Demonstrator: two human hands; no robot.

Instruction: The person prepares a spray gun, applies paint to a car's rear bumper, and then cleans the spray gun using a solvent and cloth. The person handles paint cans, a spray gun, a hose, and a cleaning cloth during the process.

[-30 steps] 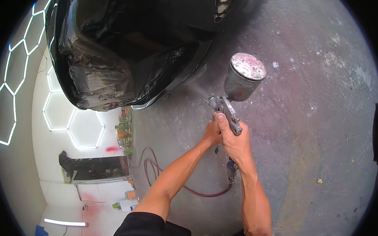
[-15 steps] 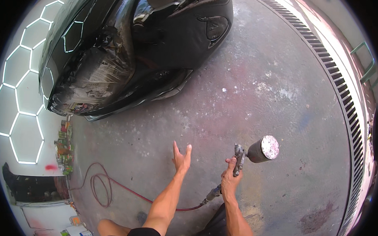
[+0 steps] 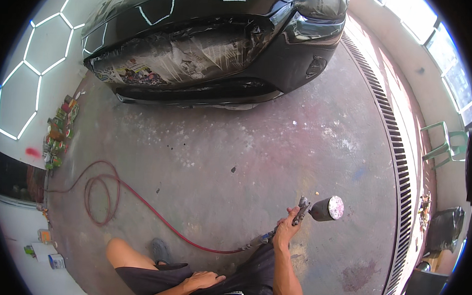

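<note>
My right hand point(image 3: 286, 232) is wrapped round the handle of a metal spray gun point(image 3: 301, 210), held out at the lower right. A dark paint cup point(image 3: 321, 210) with a paint-splattered pale end sticks out from the gun's right side. From the gun's lower end a red air hose point(image 3: 163, 222) runs left across the floor and loops into a coil. My left hand point(image 3: 205, 279) lies flat on my dark shorts at my lap, holding nothing. Ahead stands a glossy black car point(image 3: 296, 71), its end opening masked with newspaper and plastic film point(image 3: 184, 57).
Hexagonal light strips point(image 3: 39, 88) line the left wall, with several paint cans point(image 3: 57, 136) at its foot. A slotted floor drain point(image 3: 394, 142) runs along the right. Beyond it stand a green plastic chair point(image 3: 444, 144) and a black bag point(image 3: 445, 227).
My left hand has dropped from mid-air, fingers spread, to my lap. The right still grips the spray gun. The view has swung, so more of the car's masked end shows.
</note>
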